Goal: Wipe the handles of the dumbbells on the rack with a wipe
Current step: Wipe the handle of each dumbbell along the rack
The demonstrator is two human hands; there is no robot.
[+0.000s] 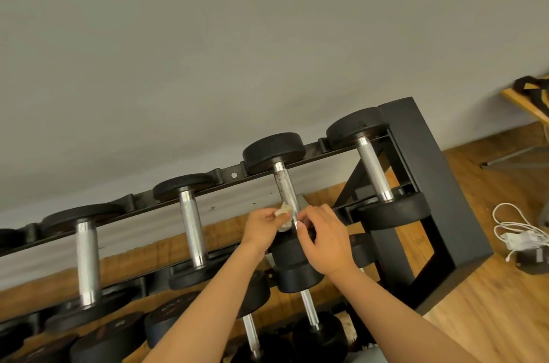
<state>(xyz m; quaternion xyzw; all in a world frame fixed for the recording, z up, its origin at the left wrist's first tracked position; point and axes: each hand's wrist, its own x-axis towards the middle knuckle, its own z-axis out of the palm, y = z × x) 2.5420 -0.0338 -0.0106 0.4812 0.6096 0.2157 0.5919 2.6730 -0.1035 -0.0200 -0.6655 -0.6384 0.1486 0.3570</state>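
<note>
A black dumbbell rack (427, 160) holds several dumbbells with knurled silver handles on its top rail. The third dumbbell's handle (283, 187) runs down between my two hands. A crumpled white wipe (283, 214) is pressed against the lower end of that handle, pinched in my left hand (261, 229). My right hand (323, 236) grips the same lower end from the right, fingers curled around it. Other handles stand at the left (86, 261), middle left (192, 227) and far right (372, 168).
More black dumbbells (166, 324) sit on a lower tier below my forearms. A grey wall rises behind the rack. On the wooden floor at right lie a white cable with a charger (517, 232) and a wooden piece with a black strap (531, 95).
</note>
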